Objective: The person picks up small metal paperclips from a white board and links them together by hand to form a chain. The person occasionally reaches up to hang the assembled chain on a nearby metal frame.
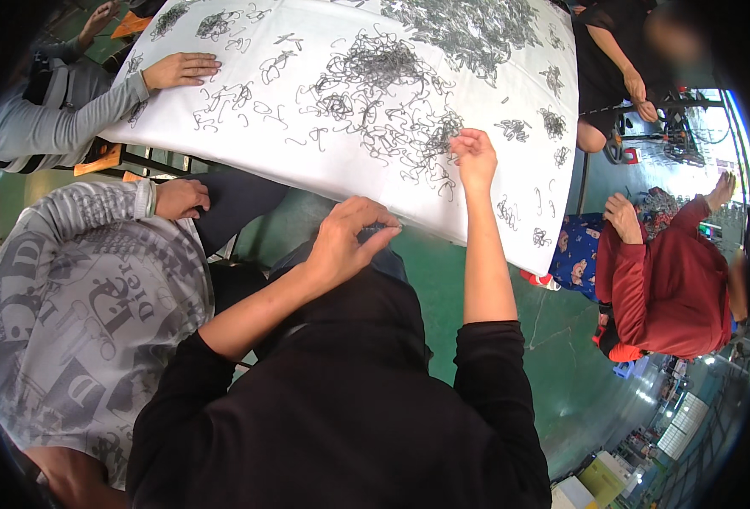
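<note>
Thin dark curved pieces, like bent wire or cord, lie in a tangled heap (383, 72) on the white-covered table (282, 174). At the heap's right edge is my right hand (475, 161), its fingers bent and drawn together over the pieces. Whatever sits at those fingertips is too small to make out. My left hand (345, 242) is just off the table's near edge, above my lap. Its thumb and forefinger are closed in a pinch, with a dark trace between them that I cannot name.
A larger pile of dark pieces (468, 30) covers the far side, with smaller clusters (512, 129) at the right. To my left, a co-worker's hand (180, 199) rests off the table; another person's hand (184, 69) lies on it. A person in a red top (668, 280) is at the right.
</note>
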Action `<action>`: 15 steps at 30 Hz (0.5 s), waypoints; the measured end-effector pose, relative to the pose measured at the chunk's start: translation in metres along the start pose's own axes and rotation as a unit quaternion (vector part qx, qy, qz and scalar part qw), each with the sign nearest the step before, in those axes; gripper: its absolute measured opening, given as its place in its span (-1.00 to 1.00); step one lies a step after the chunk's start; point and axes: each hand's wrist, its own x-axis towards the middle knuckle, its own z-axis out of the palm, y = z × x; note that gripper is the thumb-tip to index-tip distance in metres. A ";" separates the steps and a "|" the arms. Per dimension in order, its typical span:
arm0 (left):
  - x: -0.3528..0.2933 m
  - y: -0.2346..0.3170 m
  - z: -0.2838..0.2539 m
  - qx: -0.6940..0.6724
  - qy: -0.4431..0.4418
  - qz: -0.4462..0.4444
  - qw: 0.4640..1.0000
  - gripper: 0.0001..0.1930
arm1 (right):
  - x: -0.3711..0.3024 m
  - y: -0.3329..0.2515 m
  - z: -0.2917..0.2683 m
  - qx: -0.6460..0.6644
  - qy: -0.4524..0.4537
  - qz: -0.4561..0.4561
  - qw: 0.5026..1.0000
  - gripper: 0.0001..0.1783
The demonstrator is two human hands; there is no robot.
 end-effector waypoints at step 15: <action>0.000 -0.002 0.016 -0.001 -0.024 0.015 1.000 -0.89 | -0.069 -0.045 -0.040 0.163 -0.017 0.059 0.985 -0.73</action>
